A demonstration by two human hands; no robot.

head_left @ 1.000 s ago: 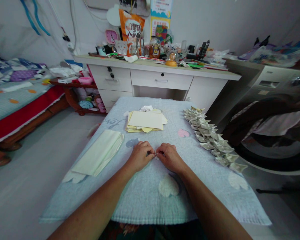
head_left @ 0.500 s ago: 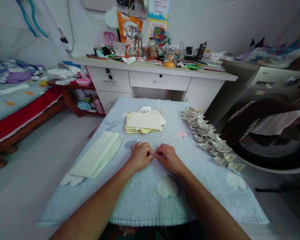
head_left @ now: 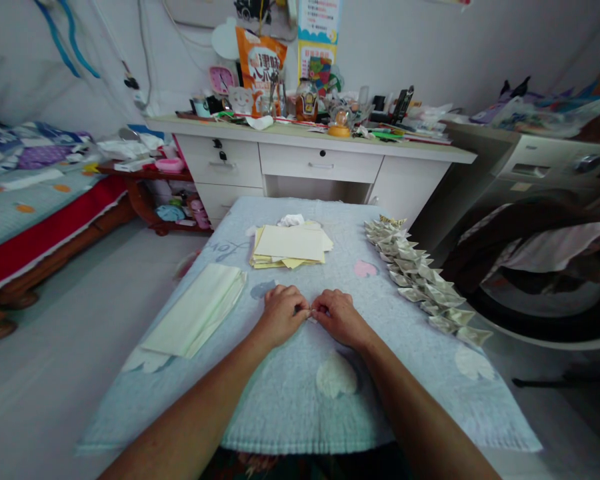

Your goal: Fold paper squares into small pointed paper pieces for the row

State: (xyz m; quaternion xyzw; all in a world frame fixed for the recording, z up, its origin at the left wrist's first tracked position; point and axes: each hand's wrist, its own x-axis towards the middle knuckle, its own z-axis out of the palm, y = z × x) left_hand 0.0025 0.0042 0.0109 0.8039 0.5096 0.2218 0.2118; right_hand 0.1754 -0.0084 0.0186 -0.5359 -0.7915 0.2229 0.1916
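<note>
The left hand [head_left: 284, 313] and the right hand [head_left: 337, 315] meet just above the middle of the cloth-covered surface [head_left: 280, 413], thumbs and fingertips drawn together in a pinch on a small piece of paper [head_left: 312, 319]. Only a pale bit of it shows between them, so its shape cannot be told. The forearms reach in from the near edge, and the knuckles point away from the person. Beyond the hands lies a stack of cards [head_left: 290, 241], cream on top with yellow edges sticking out unevenly, and a crumpled white tissue [head_left: 292, 220] sits just behind it. To the left, a folded pile of pale green paper [head_left: 197, 310] lies at a slant. Along the right side, pointed folded paper pieces [head_left: 420, 277] stand packed together in a long slanting row, the far end patterned in yellow and black. Behind, a second surface [head_left: 300, 133] with white drawers carries a pink clock [head_left: 222, 79], an orange bag [head_left: 260, 60] and a jar [head_left: 307, 101]. A washing machine [head_left: 535, 167] stands at the right, a bed [head_left: 45, 200] at the left.
</note>
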